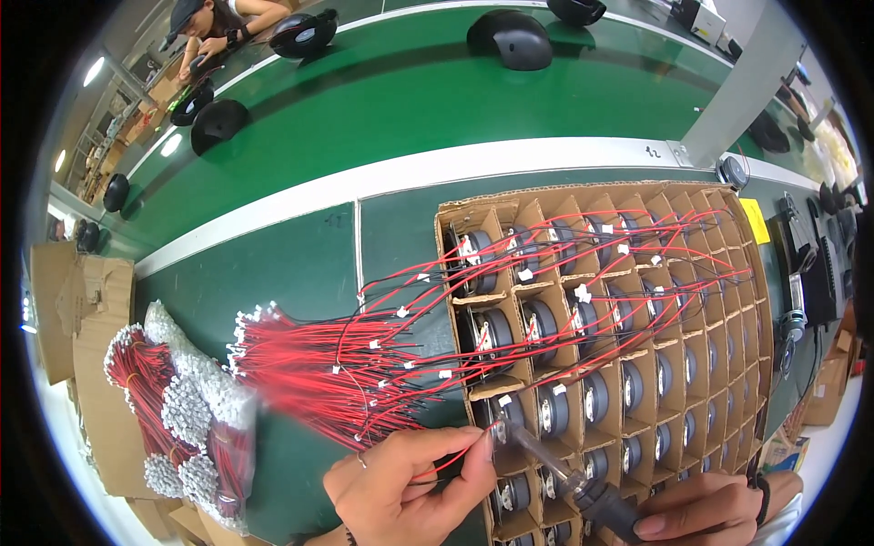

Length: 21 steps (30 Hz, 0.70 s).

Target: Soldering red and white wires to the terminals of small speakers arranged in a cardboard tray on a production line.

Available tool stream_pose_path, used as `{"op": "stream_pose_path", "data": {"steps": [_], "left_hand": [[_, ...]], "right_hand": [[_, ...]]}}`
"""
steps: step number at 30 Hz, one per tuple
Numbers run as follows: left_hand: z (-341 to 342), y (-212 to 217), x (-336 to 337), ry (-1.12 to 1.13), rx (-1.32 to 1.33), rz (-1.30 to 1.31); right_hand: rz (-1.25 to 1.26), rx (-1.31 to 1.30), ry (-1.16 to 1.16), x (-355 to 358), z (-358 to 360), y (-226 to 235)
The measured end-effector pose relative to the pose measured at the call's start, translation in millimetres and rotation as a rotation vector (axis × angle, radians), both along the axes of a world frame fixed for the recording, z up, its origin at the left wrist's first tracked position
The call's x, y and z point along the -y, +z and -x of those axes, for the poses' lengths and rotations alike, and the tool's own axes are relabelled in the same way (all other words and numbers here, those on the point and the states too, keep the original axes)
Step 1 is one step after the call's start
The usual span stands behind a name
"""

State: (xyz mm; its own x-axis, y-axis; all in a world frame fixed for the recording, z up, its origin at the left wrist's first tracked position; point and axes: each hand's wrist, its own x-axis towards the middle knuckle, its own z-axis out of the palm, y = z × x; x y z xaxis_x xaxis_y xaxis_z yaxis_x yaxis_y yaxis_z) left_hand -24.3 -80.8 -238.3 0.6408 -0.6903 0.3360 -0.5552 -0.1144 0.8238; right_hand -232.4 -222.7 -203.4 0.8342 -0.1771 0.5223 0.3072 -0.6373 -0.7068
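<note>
My left hand (414, 487) pinches a thin red wire (446, 466) between thumb and fingertips, at the near left of a divided cardboard box (467, 214). In my right hand (706, 510) is a soldering iron (605, 510), held by its dark handle. Its tip points up-left to a round speaker (503, 428) in a cell of the box, close to the wire's end; whether they touch I cannot tell. Other black-rimmed speakers (596, 396) stand on edge in the cells. Red and black wires with white connectors (583, 293) trail across the far rows.
Left of the box lies a loose heap of red and black wires (309, 350), with bagged wire bundles (214, 400) beyond. Past a white rail (410, 173) runs a green conveyor (364, 118) carrying black domed shells (510, 38). A metal post (746, 86) rises far right. A co-worker (214, 23) leans in far left.
</note>
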Motion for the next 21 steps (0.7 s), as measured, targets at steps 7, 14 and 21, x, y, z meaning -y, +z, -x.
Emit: {"op": "stream_pose_path", "data": {"steps": [7, 14, 21], "left_hand": [[-0.6, -1.2, 1.8, -0.016, 0.003, 0.000], [-2.3, -1.9, 2.4, -0.020, -0.012, -0.002], [-0.6, -4.3, 1.3, -0.026, -0.028, -0.007]], "right_hand": [[0.013, -0.019, 0.005, 1.9, 0.9, 0.7], [-0.012, 0.002, -0.007, 0.5, -3.3, 0.0], [-0.018, -0.013, 0.007, 0.3, -1.7, -0.2]]}}
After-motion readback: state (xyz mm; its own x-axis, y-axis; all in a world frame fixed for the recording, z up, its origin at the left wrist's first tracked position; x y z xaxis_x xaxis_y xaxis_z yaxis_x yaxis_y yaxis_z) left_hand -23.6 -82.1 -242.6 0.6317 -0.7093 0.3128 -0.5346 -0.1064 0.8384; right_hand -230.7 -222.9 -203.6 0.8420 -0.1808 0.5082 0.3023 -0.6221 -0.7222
